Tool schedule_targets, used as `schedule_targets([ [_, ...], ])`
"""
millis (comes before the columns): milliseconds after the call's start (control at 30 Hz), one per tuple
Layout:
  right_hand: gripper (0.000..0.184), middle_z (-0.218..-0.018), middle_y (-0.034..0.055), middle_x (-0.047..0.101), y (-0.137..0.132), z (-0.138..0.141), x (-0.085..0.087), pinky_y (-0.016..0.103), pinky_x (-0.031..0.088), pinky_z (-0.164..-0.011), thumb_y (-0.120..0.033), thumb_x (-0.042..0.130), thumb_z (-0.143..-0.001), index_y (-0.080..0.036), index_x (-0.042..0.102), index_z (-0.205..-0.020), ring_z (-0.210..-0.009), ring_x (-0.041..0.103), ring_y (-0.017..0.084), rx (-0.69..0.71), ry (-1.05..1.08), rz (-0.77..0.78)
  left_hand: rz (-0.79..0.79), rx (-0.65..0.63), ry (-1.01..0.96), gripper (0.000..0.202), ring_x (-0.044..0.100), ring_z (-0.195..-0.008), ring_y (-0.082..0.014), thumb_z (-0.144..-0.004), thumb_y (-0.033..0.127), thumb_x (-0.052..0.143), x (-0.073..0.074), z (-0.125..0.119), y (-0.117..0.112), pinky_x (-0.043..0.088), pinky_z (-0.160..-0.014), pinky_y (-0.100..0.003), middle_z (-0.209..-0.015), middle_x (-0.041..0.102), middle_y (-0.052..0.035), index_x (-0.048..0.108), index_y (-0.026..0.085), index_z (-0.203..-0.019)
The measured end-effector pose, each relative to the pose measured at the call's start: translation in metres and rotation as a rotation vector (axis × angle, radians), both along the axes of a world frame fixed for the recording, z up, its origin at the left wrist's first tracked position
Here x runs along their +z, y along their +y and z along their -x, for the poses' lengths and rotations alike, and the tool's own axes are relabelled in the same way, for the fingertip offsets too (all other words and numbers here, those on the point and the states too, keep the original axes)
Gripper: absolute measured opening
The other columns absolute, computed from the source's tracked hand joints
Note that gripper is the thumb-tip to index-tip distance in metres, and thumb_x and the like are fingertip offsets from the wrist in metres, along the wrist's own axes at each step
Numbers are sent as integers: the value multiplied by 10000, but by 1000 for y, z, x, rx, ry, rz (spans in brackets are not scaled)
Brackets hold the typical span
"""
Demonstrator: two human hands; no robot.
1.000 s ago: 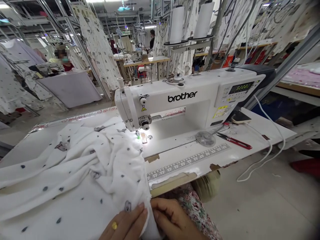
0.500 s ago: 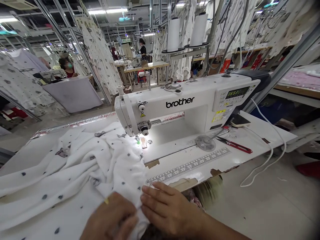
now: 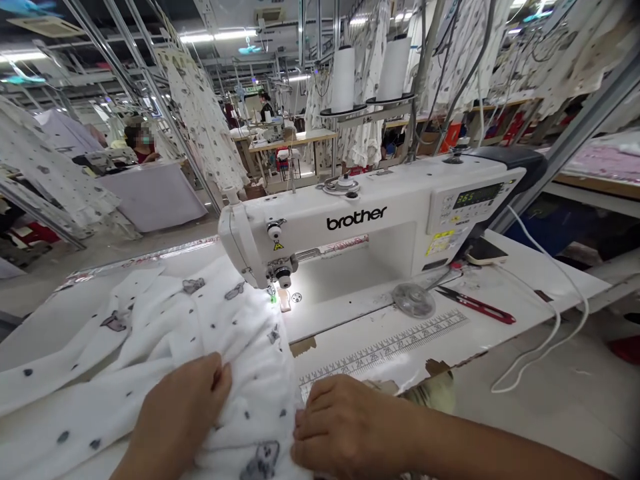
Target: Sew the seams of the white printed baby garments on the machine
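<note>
White fabric (image 3: 263,393) printed with dark drops and small animals was spread over the bench (image 3: 345,337), its far part lying at the presser foot (image 3: 271,292) of the sewing machine (image 3: 310,223). From the way it lay, the step in hand was judged to be the arranging of the cloth along its right edge, in line with the needle area. A pinch of cloth appeared to be held by the left grip (image 3: 175,407), closed well in from that edge. The curled fingers of the right grip (image 3: 345,427) were laid against the edge itself, near the front of the bench; whether the cloth was pinched there could not be told, as the thumb was hidden. For the next move, it was judged that the edge needed to be kept flat and even, with loose folds smoothed away from the foot and fingertips kept clear of it.

The needle tip was lost in the glare of the lamp, and the underside of the cloth could not be seen. The near end of the fabric was cut off by the frame, and the printed ruler (image 3: 385,353) was partly covered by the right grip. The digits on the display (image 3: 477,195) were only partly readable.
</note>
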State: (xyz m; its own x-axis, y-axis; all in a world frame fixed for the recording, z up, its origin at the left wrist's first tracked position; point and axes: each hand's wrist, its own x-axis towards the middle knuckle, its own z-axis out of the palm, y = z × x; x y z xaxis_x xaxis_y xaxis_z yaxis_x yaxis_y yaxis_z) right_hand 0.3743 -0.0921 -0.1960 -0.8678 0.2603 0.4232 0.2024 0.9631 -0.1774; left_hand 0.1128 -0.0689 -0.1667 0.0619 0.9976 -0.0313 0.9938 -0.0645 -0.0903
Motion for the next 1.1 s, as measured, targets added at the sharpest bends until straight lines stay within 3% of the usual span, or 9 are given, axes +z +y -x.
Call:
schedule_targets([
  [67,151,-692,-72,662,11,3,8,222,434,-705,-188,716,-790,-193,591,-706,-672,589,89,78,-124,68,-63,-91,36,295,622,-636,-249,-905,292,417,-5,-3,-2,386,-536,-323,-638,622,-35,527,232,-638],
  [133,148,-678,-88,672,25,8,18,223,423,-671,-226,789,-725,-210,642,-731,-675,597,91,154,-207,101,-235,-278,50,237,648,-827,-286,-904,217,400,-8,-10,4,469,-687,-394,-823,675,-80,615,207,-805],
  [200,148,-698,-96,700,40,14,27,231,410,-624,-264,806,-727,-245,703,-831,-658,601,95,219,-241,127,-375,-523,30,295,604,-1082,-299,-914,157,383,-11,-18,14,460,-889,-448,-1110,675,-115,631,172,-1073],
  [300,207,-759,-108,733,59,20,27,225,390,-569,-234,794,-739,-266,725,-932,-607,588,81,303,-236,206,-350,-742,-16,366,528,-1249,-249,-964,171,376,-14,-25,34,411,-1023,-413,-1316,614,-74,547,191,-1286],
  [400,161,-750,-115,723,69,18,17,182,391,-574,-188,749,-759,-250,716,-904,-608,583,57,354,-175,295,-160,-617,-50,319,633,-1062,-225,-1009,270,333,-15,-22,49,490,-880,-367,-1095,701,-52,644,210,-1045],
  [500,117,-711,-101,692,69,12,9,178,385,-591,-164,753,-735,-221,652,-749,-641,577,64,340,-147,279,-20,-455,-95,412,655,-846,-223,-1015,347,290,-11,-19,57,492,-728,-354,-854,681,-41,611,222,-789],
  [700,349,-662,-80,664,65,9,12,222,351,-543,-229,865,-628,-198,518,-609,-628,556,86,303,-260,188,-46,-182,-255,277,627,-740,-205,-983,374,352,-12,-30,78,456,-640,-314,-798,639,-12,538,226,-842],
  [900,330,-648,-85,638,64,11,1,226,346,-548,-198,817,-679,-198,500,-591,-604,524,90,296,-235,195,-187,-230,-243,173,620,-760,-196,-945,250,409,-32,-31,99,442,-637,-294,-857,624,-25,494,219,-798],
  [1100,332,-620,-86,616,67,12,-2,228,328,-548,-185,825,-607,-198,494,-590,-607,519,94,312,-229,298,-245,-261,-221,150,617,-807,-237,-937,202,419,-34,-31,99,457,-671,-335,-908,634,-64,547,198,-858],
])
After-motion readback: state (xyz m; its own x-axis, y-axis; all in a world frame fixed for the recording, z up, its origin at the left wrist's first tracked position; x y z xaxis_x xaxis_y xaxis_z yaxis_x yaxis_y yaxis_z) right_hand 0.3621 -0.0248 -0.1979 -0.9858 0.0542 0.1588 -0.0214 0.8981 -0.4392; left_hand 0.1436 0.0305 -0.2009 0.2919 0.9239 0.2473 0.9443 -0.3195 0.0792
